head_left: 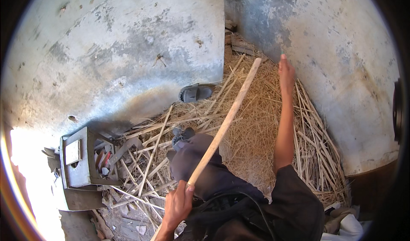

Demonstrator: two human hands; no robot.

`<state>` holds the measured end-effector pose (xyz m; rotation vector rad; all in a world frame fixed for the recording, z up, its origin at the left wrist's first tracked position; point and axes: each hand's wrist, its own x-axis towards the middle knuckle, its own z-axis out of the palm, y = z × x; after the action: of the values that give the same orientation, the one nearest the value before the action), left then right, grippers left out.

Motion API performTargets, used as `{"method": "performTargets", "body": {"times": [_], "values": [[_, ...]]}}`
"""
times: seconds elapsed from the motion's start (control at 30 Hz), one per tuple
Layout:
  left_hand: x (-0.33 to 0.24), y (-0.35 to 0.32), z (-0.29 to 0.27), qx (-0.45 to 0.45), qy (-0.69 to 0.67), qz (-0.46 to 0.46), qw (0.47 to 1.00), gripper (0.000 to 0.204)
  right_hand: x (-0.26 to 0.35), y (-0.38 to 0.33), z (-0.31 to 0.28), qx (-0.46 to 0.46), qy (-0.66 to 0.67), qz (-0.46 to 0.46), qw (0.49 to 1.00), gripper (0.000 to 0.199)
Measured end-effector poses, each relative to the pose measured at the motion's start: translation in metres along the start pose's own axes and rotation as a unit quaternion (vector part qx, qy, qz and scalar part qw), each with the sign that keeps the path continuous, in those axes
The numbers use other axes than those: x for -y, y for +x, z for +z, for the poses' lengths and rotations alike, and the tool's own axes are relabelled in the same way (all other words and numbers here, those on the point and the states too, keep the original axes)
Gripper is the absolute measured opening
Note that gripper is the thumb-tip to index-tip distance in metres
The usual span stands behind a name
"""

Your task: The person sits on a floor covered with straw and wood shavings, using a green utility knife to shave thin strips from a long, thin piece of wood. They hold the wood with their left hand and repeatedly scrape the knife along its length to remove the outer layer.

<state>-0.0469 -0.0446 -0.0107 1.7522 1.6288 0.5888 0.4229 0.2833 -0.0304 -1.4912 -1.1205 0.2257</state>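
My left hand is closed round the lower part of a long, pale wooden stick. The stick slants up and away to the right, above my bent leg and the straw. Its far end is free; the lower end runs on past my left wrist. My right arm reaches far forward over the straw. The fingers of my right hand are closed, and a tiny green thing shows at the fingertips, too small to name. That hand is beside the right wall, well apart from the stick.
Dry straw covers the floor, with thin stalks and sticks piled along the right wall. A dark sandal lies by the left wall. A weathered box-like frame holding odds and ends stands at left. Cloth lies at lower right.
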Motion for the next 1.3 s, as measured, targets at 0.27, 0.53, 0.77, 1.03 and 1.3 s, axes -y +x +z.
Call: {"method": "performTargets", "body": {"times": [0.27,0.53,0.77,1.03,1.3], "values": [[0.005,0.016,-0.015,-0.045,-0.078,-0.027,0.996,0.033,-0.038,-0.088,0.027,0.246,-0.042,0.096,0.964,0.065],[-0.005,0.046,-0.019,-0.021,-0.184,-0.018,0.983,0.035,0.034,-0.170,0.053,0.294,0.204,0.047,0.933,0.035],[-0.017,0.068,-0.006,-0.035,-0.165,0.116,0.979,0.051,0.115,-0.193,0.020,0.268,0.168,-0.141,0.938,0.036],[-0.030,0.076,-0.004,-0.010,-0.158,0.120,0.980,0.050,0.145,-0.217,0.012,0.271,0.144,-0.312,0.899,0.035],[-0.044,0.072,-0.002,-0.081,-0.091,0.152,0.981,0.046,0.162,-0.223,0.009,0.272,0.074,-0.370,0.885,0.033]]}}
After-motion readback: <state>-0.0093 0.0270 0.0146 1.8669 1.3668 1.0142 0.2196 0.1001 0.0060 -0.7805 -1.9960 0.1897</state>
